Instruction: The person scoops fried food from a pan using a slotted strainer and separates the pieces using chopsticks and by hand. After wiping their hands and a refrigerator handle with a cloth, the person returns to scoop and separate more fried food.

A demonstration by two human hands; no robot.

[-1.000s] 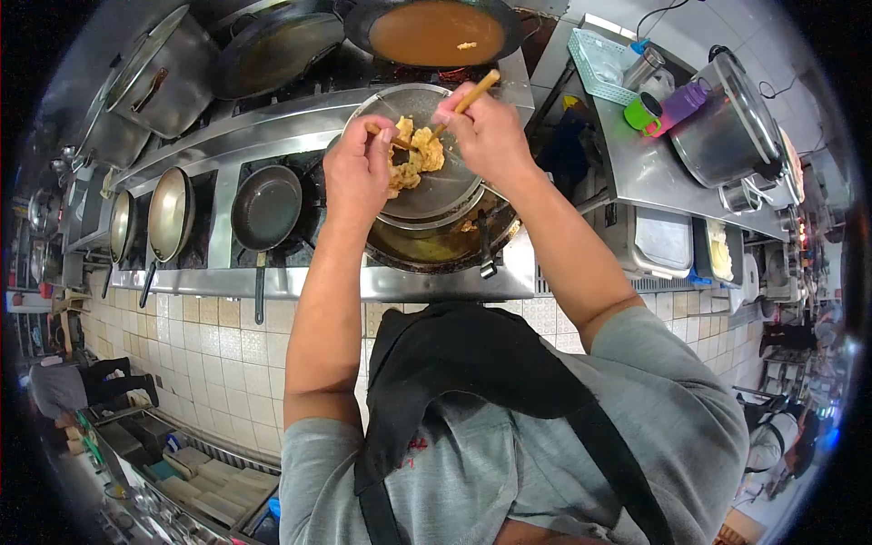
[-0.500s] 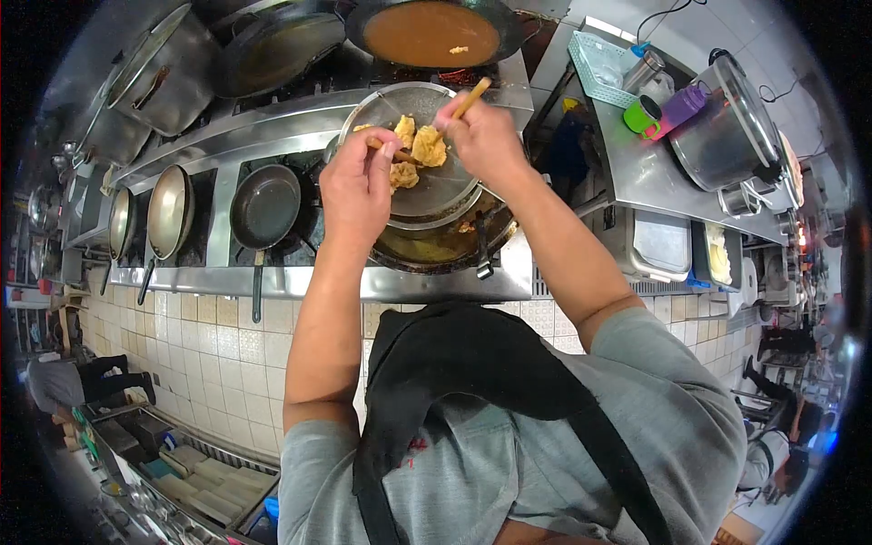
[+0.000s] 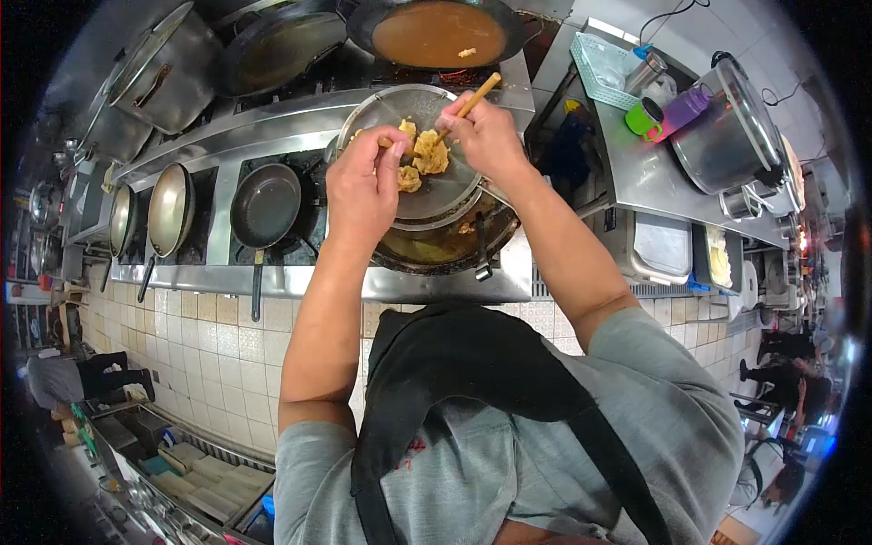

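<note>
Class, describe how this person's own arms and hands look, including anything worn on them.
The left hand and right hand are bare, without gloves. Both forearms are uncovered, with no watch or bracelet visible. Short, plain grey sleeves cover the upper arms.

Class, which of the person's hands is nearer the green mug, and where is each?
Right. The right hand is left of the green mug, at the right edge of the strainer; the left hand is farther left, at its other side.
</note>
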